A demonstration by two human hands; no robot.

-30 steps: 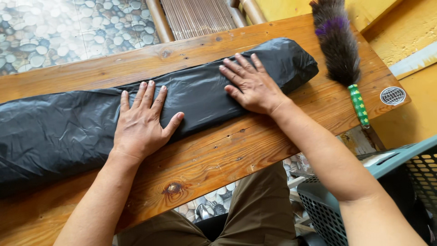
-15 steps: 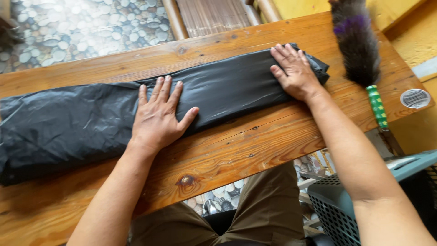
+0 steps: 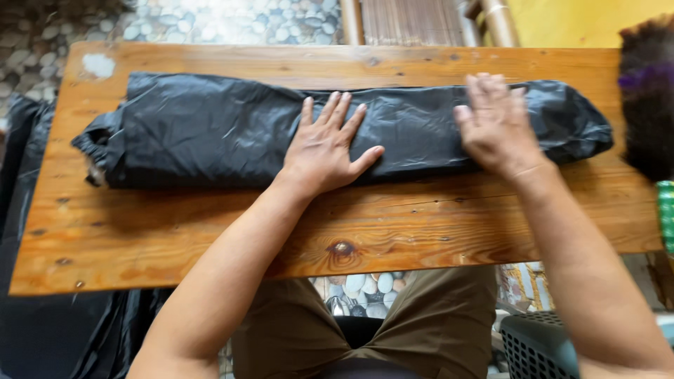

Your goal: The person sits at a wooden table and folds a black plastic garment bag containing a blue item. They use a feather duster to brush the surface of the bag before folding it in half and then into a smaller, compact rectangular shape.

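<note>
Now the whole bag (image 3: 210, 133) lies in view, a long black plastic roll stretched across the wooden table (image 3: 210, 231), its bunched end near the table's left edge and its other end tapering off at the right. Half a second ago that left end ran out of the frame; the view has swung left, or the roll has been drawn to the right, and the pictures do not settle which. The left hand (image 3: 326, 151) lies flat on the middle of the roll, fingers spread wide, thumb out along the near edge. It sat at much the same spot on the roll before. The right hand (image 3: 497, 126) is also flat with fingers spread, a little blurred, and it presses the roll short of the right end, where earlier it covered the very tip. So the right hand has come inward along the plastic while the left stayed put, which reads as pressing and smoothing the roll flat. Neither hand grips anything. A feather duster (image 3: 649, 105) lies at the right edge, apart from the bag. More black plastic (image 3: 42, 330) hangs below the table on the left.
</note>
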